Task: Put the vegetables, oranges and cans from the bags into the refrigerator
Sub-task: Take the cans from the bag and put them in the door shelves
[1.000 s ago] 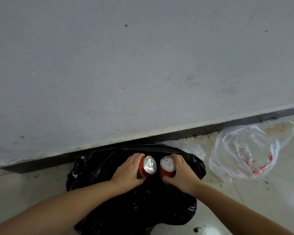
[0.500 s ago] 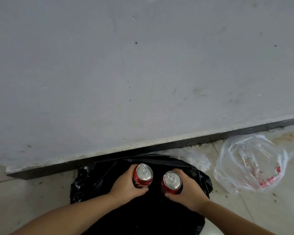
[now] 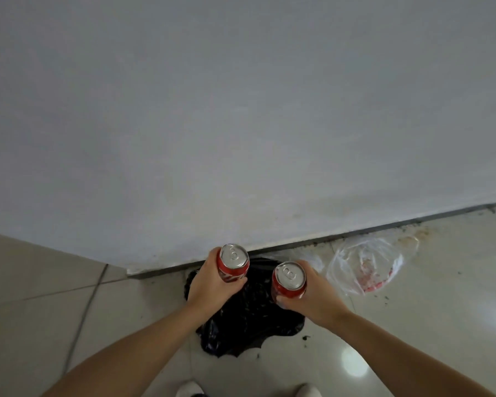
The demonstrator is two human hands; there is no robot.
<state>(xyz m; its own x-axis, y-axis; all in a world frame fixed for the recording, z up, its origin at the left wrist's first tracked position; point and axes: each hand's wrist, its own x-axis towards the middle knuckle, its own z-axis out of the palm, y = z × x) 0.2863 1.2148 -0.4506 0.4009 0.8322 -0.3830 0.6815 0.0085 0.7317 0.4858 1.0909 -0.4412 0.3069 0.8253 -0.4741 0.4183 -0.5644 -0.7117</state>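
My left hand [image 3: 211, 285] grips a red can [image 3: 233, 262] with a silver top, held upright. My right hand [image 3: 312, 293] grips a second red can [image 3: 289, 279], also upright, a little lower and to the right. Both cans are lifted above a crumpled black plastic bag [image 3: 249, 319] that lies on the tiled floor below my hands. No refrigerator is in view.
A grey wall [image 3: 241, 110] with a dark baseboard fills the upper view. A clear plastic bag [image 3: 367, 267] with red print lies on the floor at the right, by the wall. The pale tiled floor [image 3: 40, 310] spreads left and right. My shoe tips [image 3: 305, 391] show at the bottom.
Both hands have lifted the cans up out of the black bag. The view has pulled back and higher, so the bag looks smaller and more floor shows.
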